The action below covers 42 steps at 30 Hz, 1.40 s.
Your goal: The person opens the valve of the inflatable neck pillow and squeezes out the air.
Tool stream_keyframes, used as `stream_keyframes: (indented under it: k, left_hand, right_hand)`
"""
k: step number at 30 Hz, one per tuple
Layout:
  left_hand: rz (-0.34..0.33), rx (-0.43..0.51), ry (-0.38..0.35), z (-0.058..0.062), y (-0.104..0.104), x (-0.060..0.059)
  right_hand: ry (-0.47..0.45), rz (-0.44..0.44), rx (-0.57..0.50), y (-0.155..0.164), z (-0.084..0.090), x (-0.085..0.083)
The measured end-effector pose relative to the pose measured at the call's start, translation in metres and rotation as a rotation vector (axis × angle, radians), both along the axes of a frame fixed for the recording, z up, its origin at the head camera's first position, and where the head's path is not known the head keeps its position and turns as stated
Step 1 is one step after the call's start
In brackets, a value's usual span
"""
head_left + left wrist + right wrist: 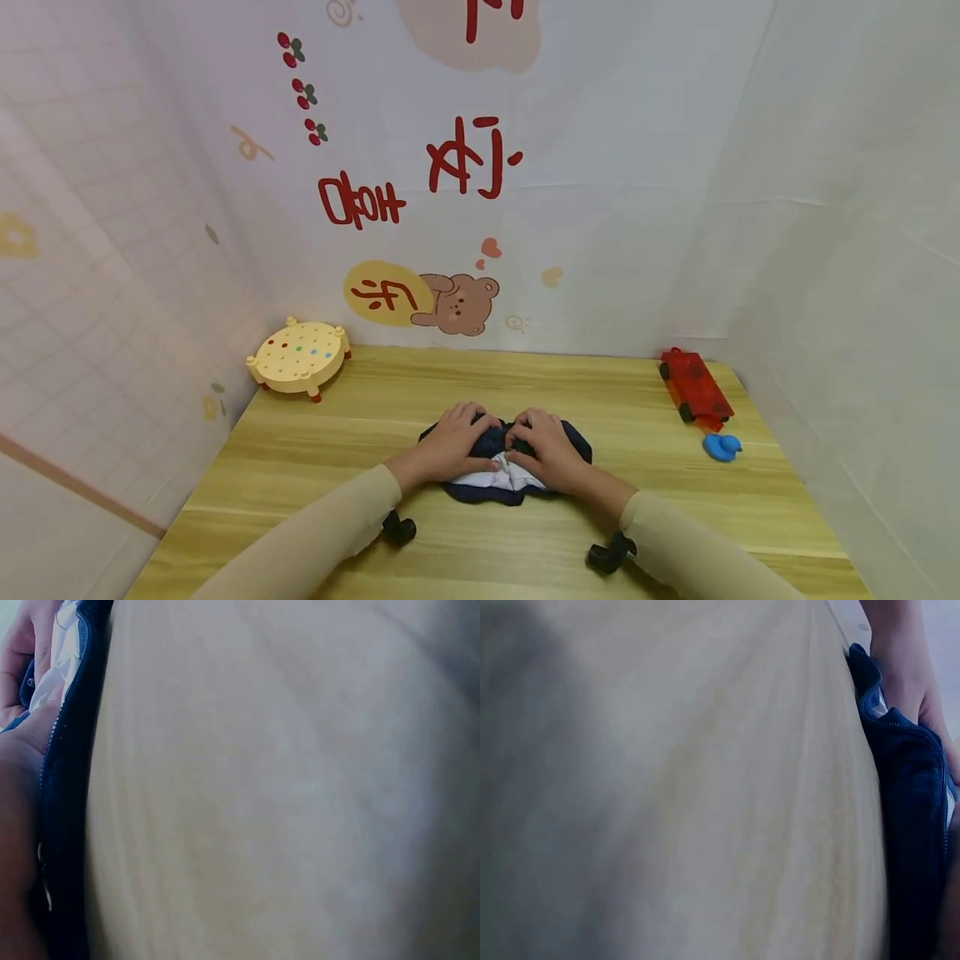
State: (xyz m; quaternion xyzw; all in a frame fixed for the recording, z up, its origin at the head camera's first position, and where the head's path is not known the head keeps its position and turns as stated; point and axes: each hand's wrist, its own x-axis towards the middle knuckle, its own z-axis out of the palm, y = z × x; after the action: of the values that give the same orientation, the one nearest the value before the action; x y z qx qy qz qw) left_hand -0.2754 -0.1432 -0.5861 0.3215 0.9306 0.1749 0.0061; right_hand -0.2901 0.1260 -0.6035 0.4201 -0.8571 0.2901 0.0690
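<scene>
A navy fabric pouch (487,495) with a zipped edge lies spread on the table, its white lining (512,473) showing in the middle. On its left side my left hand (452,442) grips the fabric, fingers bent over the far part and thumb on the lining. My right hand (553,451) holds the right side with curled fingers, close to the left. Both wrist views catch the zip along the pouch's edge (75,757), with dark blue cloth (911,787) below it. The palms hide much of the pouch, and its inside cannot be made out.
A yellow round pegboard toy (300,357) on short legs stands at the back left. A red toy cart (696,386) and a blue toy duck (722,447) are at the back right. Printed cloth walls (600,208) border the wooden table (480,558).
</scene>
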Motion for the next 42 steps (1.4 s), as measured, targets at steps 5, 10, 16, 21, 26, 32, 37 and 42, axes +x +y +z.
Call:
stream_keyframes:
  k: [5, 10, 16, 21, 26, 32, 37, 42]
  left_hand:
    - [0.003, -0.009, 0.003, 0.000, 0.001, 0.002]
    - [0.007, -0.011, 0.007, 0.002, 0.002, 0.004]
    - [0.004, 0.013, -0.002, 0.001, 0.001, 0.003]
    - [0.060, 0.026, -0.029, 0.001, 0.004, 0.002]
    - [0.098, 0.012, -0.018, 0.002, 0.009, 0.006]
    - [0.126, -0.020, -0.016, -0.004, 0.012, 0.009]
    - [0.133, -0.011, -0.006, -0.005, 0.013, 0.008]
    - [0.130, 0.000, -0.001, -0.006, 0.012, 0.006]
  right_hand:
    - [0.074, -0.019, 0.037, -0.002, -0.002, 0.004]
    - [0.116, -0.041, 0.070, -0.003, -0.004, 0.005]
    - [0.131, -0.033, 0.082, -0.003, -0.006, 0.003]
    - [0.088, -0.021, 0.046, -0.005, -0.003, -0.001]
    - [0.130, -0.043, 0.082, -0.010, 0.001, 0.007]
    - [0.260, -0.123, 0.254, -0.018, 0.004, 0.023]
    - [0.212, -0.151, 0.255, -0.020, 0.003, 0.022]
    - [0.156, -0.102, 0.134, -0.016, -0.002, 0.015]
